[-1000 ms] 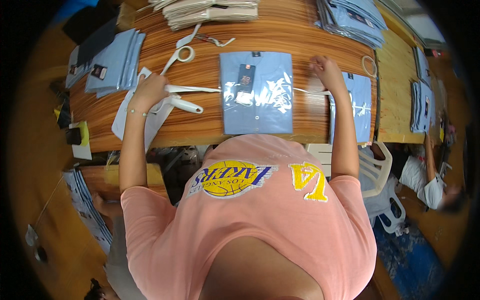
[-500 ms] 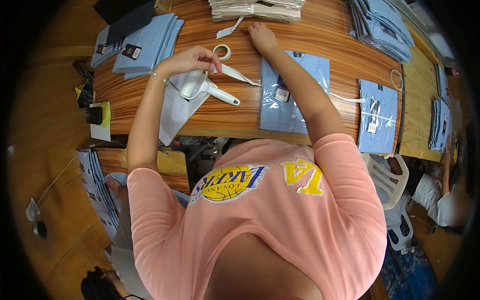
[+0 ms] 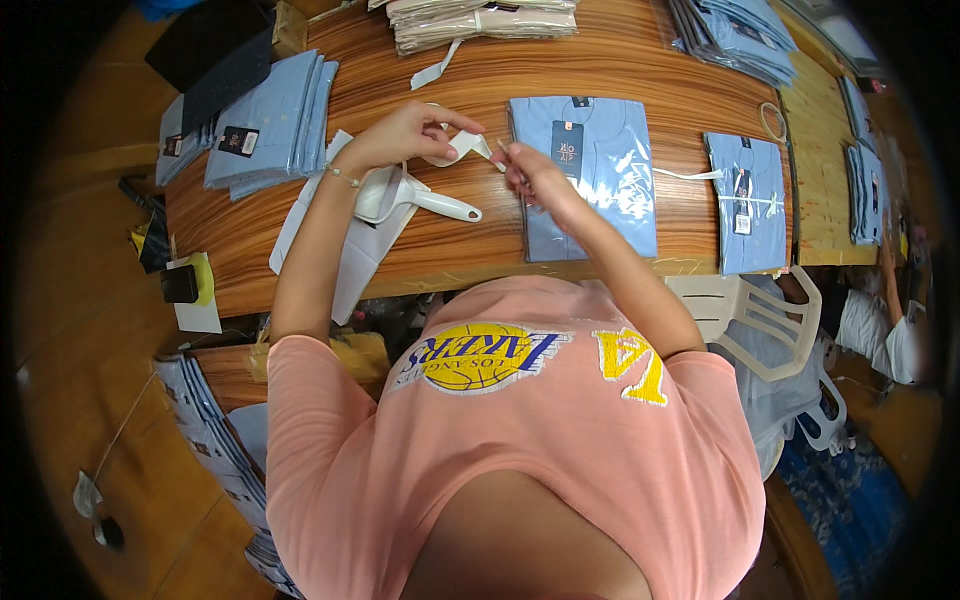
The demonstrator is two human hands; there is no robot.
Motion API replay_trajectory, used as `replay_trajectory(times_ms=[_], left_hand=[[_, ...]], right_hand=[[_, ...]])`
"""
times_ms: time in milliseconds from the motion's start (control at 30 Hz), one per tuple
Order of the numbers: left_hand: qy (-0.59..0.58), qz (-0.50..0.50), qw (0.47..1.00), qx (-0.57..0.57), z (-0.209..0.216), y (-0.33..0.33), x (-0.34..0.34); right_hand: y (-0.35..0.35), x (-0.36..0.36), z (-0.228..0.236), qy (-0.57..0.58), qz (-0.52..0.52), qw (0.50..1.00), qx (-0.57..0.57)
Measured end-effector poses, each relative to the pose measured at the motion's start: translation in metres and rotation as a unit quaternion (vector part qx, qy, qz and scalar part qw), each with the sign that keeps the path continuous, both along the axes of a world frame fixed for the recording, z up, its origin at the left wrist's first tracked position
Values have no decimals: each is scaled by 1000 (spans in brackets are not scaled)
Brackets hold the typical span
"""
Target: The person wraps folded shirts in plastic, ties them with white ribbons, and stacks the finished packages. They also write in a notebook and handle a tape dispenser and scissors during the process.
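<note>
Near the centre of the frame, a flat, narrow white ribbon point(image 3: 467, 144) is running left to right between both hands, twisting and slanting slightly down toward the right. The left hand point(image 3: 408, 137) is pinching it narrowly between thumb and fingers. The right hand point(image 3: 541, 180) is curling its fingers in close at the ribbon's right end; whether they are gripping the ribbon or something small, I cannot tell.

Just right of centre, a light-blue folded shirt in clear plastic point(image 3: 598, 215) is lying flat on the brown wood-grain table point(image 3: 475, 255), its long axis running up and down the frame, its collar pointing to the top. Below the left hand, a white plastic roller point(image 3: 447, 206) is lying with its handle pointing to the lower right.
</note>
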State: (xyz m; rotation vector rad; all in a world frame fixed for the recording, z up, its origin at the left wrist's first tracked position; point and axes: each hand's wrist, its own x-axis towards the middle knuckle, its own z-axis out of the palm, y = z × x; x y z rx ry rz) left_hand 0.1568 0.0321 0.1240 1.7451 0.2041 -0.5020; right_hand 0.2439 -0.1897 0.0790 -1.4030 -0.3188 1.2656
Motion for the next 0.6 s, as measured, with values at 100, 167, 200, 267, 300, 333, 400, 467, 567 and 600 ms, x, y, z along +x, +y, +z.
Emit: replay_trajectory(times_ms=[100,167,200,267,300,333,400,467,567,600], left_hand=[[-55,-17,998,0,-9,-4,5],[-67,-12,998,-5,-6,-9,5],[-74,-9,997,-7,-3,-9,5],[-74,1,997,-10,-3,-8,4],[-74,6,997,-12,-4,-8,3],[-83,10,996,-15,-5,-8,3],[-97,18,995,-23,-8,-11,1],[-99,11,995,-20,-8,-15,2],[-99,16,995,-24,-9,-18,2],[-98,21,995,-26,-9,-19,2]], right_hand=[[5,-21,0,106,-17,994,24],[11,-24,0,115,-30,992,45],[12,-25,-1,124,-33,991,47],[12,-26,-2,142,-36,988,51],[13,-26,0,138,-35,989,48],[13,-27,1,135,-34,989,45],[15,-27,3,125,-34,990,47],[21,-25,5,111,-35,991,62],[21,-21,2,101,-22,992,70],[22,-21,2,101,-21,992,69]])
